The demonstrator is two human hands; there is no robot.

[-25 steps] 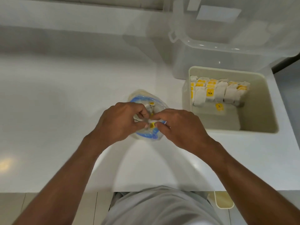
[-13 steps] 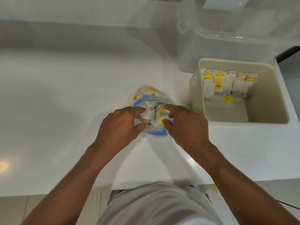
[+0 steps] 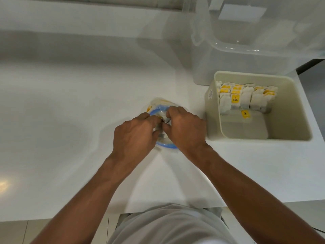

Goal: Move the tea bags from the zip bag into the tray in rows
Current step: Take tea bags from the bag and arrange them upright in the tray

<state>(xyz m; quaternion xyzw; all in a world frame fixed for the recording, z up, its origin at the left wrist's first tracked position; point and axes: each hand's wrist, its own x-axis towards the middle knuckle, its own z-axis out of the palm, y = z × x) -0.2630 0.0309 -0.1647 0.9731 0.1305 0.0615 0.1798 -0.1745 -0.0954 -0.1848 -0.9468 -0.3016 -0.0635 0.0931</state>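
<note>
At the bottom of the frame a soft grey shirt (image 3: 168,226) shows, with two bare forearms reaching up to the centre. There the left hand (image 3: 135,132) clenches its fingers on the crinkled rim of a clear plastic zip bag (image 3: 156,105) with a blue zip strip, lying on the glossy white tabletop (image 3: 70,120). The right hand (image 3: 184,127), touching the left, curls its fingers into the bag's mouth, pinching white paper tea bags (image 3: 162,115). At centre right stands a cream rectangular plastic tray (image 3: 299,120), smooth-walled, holding upright rows of yellow-tagged sachets (image 3: 246,98) against its far wall. Behind it sits a translucent plastic storage box (image 3: 246,55).
</note>
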